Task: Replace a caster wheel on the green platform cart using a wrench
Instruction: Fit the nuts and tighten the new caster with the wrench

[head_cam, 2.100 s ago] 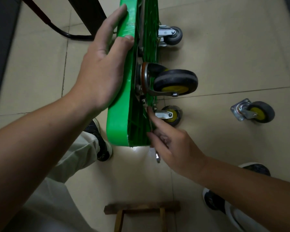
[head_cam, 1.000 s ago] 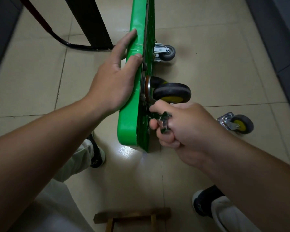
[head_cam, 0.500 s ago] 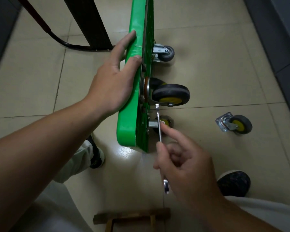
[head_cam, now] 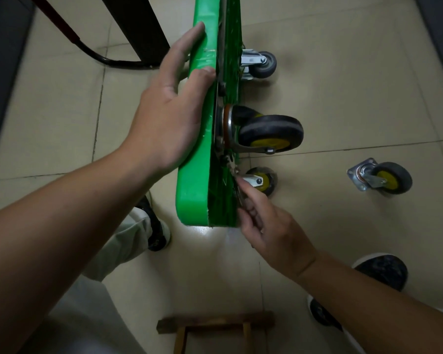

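- The left hand (head_cam: 169,111) is lying spread and flat against the far face of the green platform cart (head_cam: 195,190). The thumb is resting across the rim, and the hand is bracing the cart rather than clasping anything.
- The cart is standing on one long edge on the tiled floor, with its ribbed underside facing right. The deck is looking stiff and its plastic smooth, and it is probably tippy in this pose, so bracing it high at the rim seems the sound hold.
- The mounted caster wheel (head_cam: 271,134) is jutting sideways from the underside, its plate sitting against the deck. It is likely heavy for its size and free to swivel, so the plate or fork would be the place to grip it, not the tyre.
- The wrench (head_cam: 237,189), thin and rigid, is reaching up to the fasteners just below that plate. Whether its head is seating on a nut is too blurred to tell.
- The right hand (head_cam: 271,226) is pinching the wrench shank between thumb and curled fingers, just beside the cart's near corner.
- A loose caster (head_cam: 380,178) is lying on the floor, well apart to the right.
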`<state>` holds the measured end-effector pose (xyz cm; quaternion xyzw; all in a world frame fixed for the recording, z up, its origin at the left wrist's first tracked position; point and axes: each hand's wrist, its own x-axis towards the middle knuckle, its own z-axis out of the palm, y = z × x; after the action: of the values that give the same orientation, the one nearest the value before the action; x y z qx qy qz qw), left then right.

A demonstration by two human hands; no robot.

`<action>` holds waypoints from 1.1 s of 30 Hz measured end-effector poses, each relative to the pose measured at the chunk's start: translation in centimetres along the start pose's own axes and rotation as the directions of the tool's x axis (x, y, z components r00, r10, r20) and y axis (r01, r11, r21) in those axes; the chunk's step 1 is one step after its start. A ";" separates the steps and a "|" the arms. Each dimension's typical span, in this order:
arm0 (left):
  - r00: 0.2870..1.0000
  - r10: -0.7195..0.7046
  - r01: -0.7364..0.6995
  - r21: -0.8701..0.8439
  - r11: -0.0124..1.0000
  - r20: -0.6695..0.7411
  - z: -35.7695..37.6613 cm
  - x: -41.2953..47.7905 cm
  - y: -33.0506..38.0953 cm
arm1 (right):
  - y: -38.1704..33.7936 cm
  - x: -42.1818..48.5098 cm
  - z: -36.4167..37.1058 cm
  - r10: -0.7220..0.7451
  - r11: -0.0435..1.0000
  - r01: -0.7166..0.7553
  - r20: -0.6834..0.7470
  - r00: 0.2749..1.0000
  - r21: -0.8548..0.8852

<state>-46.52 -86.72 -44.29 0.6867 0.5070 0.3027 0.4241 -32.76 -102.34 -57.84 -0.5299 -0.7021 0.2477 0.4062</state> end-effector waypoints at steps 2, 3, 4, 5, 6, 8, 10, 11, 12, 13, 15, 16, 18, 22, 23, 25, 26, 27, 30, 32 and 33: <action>1.000 -0.001 0.000 -0.007 1.000 -0.008 0.0 0.0 0.1 | 0.4 -0.2 0.4 0.001 1.000 -0.001 0.008 1.000 0.031; 1.000 -0.001 0.001 -0.010 1.000 -0.008 0.0 0.0 0.1 | 0.5 -0.3 0.7 0.007 0.999 -0.008 0.010 1.000 0.036; 1.000 0.001 -0.001 -0.010 1.000 -0.006 0.0 0.1 0.1 | 0.7 -0.3 1.0 0.017 0.999 -0.017 0.006 1.000 0.036; 1.000 0.005 -0.005 -0.006 1.000 -0.002 0.0 0.1 0.1 | 0.8 -0.2 1.3 0.023 0.999 -0.022 -0.006 1.000 0.036; 1.000 0.008 -0.008 -0.004 1.000 0.000 -0.1 0.1 0.1 | 1.1 -0.1 1.7 0.019 0.999 -0.018 -0.024 1.000 0.032; 1.000 0.014 -0.014 -0.004 1.000 0.004 -0.1 0.0 0.0 | 1.8 0.2 2.4 -0.024 1.000 0.024 -0.068 0.997 0.005; 1.000 0.013 -0.013 -0.002 1.000 0.007 -0.1 0.0 0.1 | 2.8 0.6 2.9 -0.066 0.998 0.064 -0.079 0.995 -0.022; 1.000 0.013 -0.013 -0.004 1.000 0.007 -0.1 0.0 0.0 | 3.3 0.8 3.1 -0.082 0.996 0.079 -0.081 0.993 -0.044; 1.000 0.013 -0.013 -0.008 1.000 0.007 -0.1 0.0 0.0 | 3.9 0.9 3.3 -0.101 0.993 0.095 -0.084 0.991 -0.072; 1.000 0.012 -0.012 -0.010 1.000 0.005 -0.2 0.0 0.0 | 4.4 0.9 3.4 -0.120 0.989 0.111 -0.085 0.989 -0.101; 1.000 0.011 -0.011 -0.006 1.000 0.000 -0.2 0.0 0.1 | 5.3 1.0 3.7 -0.164 0.975 0.147 -0.093 0.982 -0.164; 1.000 0.012 -0.012 -0.002 1.000 0.000 -0.2 0.0 0.1 | 5.6 1.1 3.8 -0.185 0.968 0.163 -0.104 0.977 -0.193; 1.000 0.016 -0.016 0.003 1.000 -0.002 -0.1 -0.1 0.1 | 5.8 1.1 4.1 -0.201 0.963 0.170 -0.134 0.970 -0.210; 1.000 0.013 -0.014 -0.007 1.000 -0.023 -0.1 0.0 0.2 | 5.5 1.1 4.4 -0.195 0.964 0.154 -0.185 0.963 -0.214; 1.000 0.012 -0.012 -0.013 1.000 -0.024 -0.1 0.0 0.2 | 5.5 1.3 4.3 -0.203 0.962 0.158 -0.197 0.959 -0.222; 1.000 0.012 -0.012 -0.018 1.000 -0.020 -0.1 -0.1 0.2 | 5.4 1.4 4.0 -0.202 0.964 0.154 -0.219 0.954 -0.219; 1.000 0.013 -0.013 -0.016 1.000 -0.019 -0.1 -0.1 0.2 | 5.3 1.4 3.9 -0.190 0.968 0.145 -0.224 0.956 -0.206; 1.000 0.014 -0.014 -0.012 1.000 -0.022 -0.1 -0.1 0.2 | 5.0 1.4 3.9 -0.173 0.974 0.133 -0.220 0.960 -0.185; 1.000 0.014 -0.014 -0.003 1.000 -0.026 -0.1 0.0 0.1 | 4.3 1.1 3.6 -0.106 0.993 0.094 -0.174 0.979 -0.077; 1.000 0.015 -0.015 0.004 1.000 -0.028 -0.1 0.0 0.0 | 3.6 0.9 3.0 -0.065 0.998 0.064 -0.144 0.987 -0.011; 1.000 0.015 -0.015 0.005 1.000 -0.027 -0.1 0.0 0.0 | 3.3 0.9 2.5 -0.046 0.999 0.048 -0.133 0.990 0.013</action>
<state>-46.60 -86.66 -44.28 0.6873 0.5081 0.3138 0.4135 -33.19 -100.25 -61.51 -0.5252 -0.6838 0.2076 0.4620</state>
